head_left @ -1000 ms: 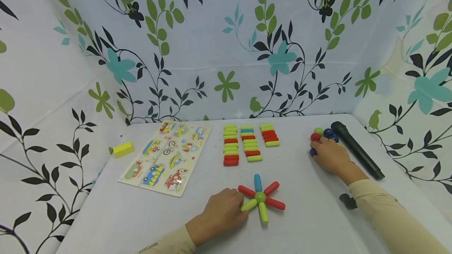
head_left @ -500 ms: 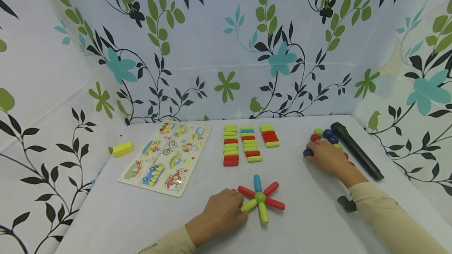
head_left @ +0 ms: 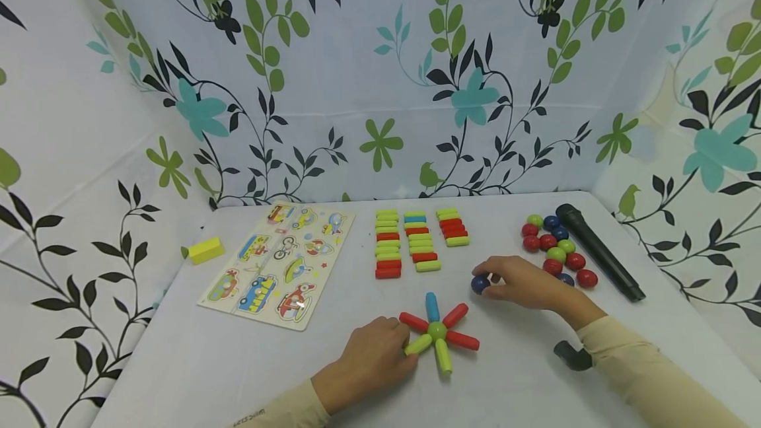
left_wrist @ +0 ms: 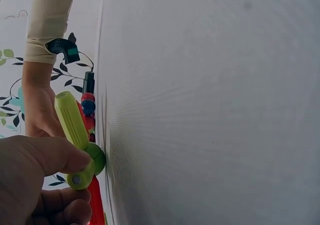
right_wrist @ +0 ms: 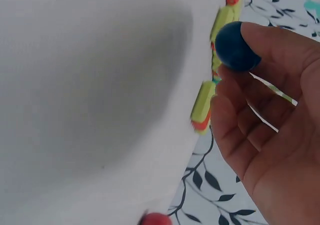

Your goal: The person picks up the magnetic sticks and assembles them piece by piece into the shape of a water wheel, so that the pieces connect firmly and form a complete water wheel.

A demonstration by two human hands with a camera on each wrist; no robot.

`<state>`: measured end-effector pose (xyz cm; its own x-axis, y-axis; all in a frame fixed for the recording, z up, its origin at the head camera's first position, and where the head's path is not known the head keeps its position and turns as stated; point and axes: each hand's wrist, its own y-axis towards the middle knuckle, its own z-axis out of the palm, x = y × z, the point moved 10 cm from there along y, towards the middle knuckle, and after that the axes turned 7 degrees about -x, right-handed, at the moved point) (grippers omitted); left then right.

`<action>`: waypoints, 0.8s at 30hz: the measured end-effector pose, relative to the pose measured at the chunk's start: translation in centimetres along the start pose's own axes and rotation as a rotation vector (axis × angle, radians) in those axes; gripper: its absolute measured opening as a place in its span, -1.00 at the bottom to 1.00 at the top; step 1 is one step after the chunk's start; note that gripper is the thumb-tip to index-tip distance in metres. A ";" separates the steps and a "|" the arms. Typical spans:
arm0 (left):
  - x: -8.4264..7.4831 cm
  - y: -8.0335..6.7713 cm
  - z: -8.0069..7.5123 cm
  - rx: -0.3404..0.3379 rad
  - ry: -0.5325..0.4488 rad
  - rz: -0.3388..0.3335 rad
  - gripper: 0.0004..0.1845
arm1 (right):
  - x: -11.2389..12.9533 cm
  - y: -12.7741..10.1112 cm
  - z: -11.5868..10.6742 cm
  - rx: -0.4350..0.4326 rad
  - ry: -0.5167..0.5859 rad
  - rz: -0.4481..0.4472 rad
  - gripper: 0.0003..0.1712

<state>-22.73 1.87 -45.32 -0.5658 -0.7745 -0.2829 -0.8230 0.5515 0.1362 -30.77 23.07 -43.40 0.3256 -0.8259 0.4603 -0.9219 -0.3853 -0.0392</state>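
The right hand [head_left: 523,285] pinched a dark blue ball [head_left: 479,284] at its fingertips, low over the white table [head_left: 523,375], just up and right of the star of sticks [head_left: 437,335]. The left hand [head_left: 370,362] had thumb and fingers curled on the star's lime stick [head_left: 419,345], where it met the green hub ball [head_left: 437,331]; red, blue and lime spokes fanned flat around it. Behind sat three rows of coloured sticks [head_left: 419,242]. Off right lay a cluster of balls [head_left: 555,251], red, green and blue, beside a black microphone [head_left: 598,259]. Left lay the vehicle puzzle board [head_left: 279,264], and past it a yellow block [head_left: 205,251].
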 end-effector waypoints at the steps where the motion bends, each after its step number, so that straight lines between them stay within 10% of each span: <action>1: 0.0 0.0 0.0 0.000 0.000 -0.001 -0.77 | 0.4 0.0 0.4 0.016 0.000 -0.008 -0.50; 24: -0.2 -0.1 0.3 0.058 -0.048 -0.016 -0.73 | 2.8 0.0 1.9 0.081 0.015 -0.105 -0.53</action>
<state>-22.51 2.10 -45.56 -0.5481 -0.7684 -0.3304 -0.8269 0.5571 0.0762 -29.45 19.99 -43.83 0.4159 -0.7732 0.4787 -0.8626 -0.5021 -0.0615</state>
